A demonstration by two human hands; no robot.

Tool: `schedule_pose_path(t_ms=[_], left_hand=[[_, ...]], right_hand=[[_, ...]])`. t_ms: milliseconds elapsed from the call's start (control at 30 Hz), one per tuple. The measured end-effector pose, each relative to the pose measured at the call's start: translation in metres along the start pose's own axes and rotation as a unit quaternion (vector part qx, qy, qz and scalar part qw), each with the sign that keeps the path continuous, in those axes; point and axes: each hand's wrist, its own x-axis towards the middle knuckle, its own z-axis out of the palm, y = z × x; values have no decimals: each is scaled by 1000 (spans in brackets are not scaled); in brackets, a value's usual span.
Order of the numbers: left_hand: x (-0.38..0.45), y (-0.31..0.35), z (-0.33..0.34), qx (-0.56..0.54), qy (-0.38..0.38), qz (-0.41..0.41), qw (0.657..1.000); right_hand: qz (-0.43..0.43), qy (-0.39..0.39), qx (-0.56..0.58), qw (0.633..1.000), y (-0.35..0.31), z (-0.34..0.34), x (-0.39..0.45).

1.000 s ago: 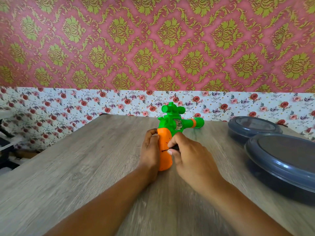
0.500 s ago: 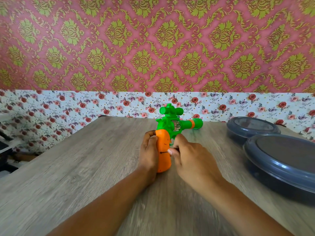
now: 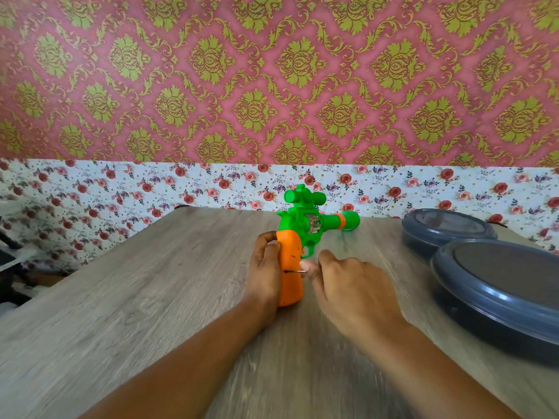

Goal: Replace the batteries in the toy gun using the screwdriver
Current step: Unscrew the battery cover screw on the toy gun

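My left hand (image 3: 266, 267) grips the toy gun (image 3: 298, 237) by its orange grip, fingers curled round the back, butt on the counter (image 3: 151, 297). Right hand (image 3: 348, 285) fingers pinch the screwdriver (image 3: 295, 271), tip at the grip's side, w/ barrel pointing right.

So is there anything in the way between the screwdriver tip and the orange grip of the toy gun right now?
Nothing visible. The right hand pinches the screwdriver, whose thin shaft runs straight to the side of the orange grip with its tip at the surface. The left hand holds the grip's other side, clear of the shaft.
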Motion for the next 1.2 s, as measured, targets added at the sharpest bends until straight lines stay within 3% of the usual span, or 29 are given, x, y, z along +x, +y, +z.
schedule_pose_path(t_ms=[233,367,567,667,767,967,1200], left_hand=[[-1,-1,-1,7,-2,8,1000],[0,0,0,8,2,12,1000],[-1,2,0,20,0,15,1000],[-1,1,-1,19,0,20,1000],[-1,0,-1,10,-4,19,1000],[1,0,0,-11,3,15,1000],[-1,3,0,-8,0,8,1000]], right_hand=[[-41,46,73,995,-6,2,0],[-19,16,125,992,-2,-1,1],[22,18,283,959,-2,11,3],[27,40,277,960,-4,14,1],[45,46,198,978,-4,12,-1],[27,8,160,987,-7,6,3],[53,-1,302,952,0,8,7]])
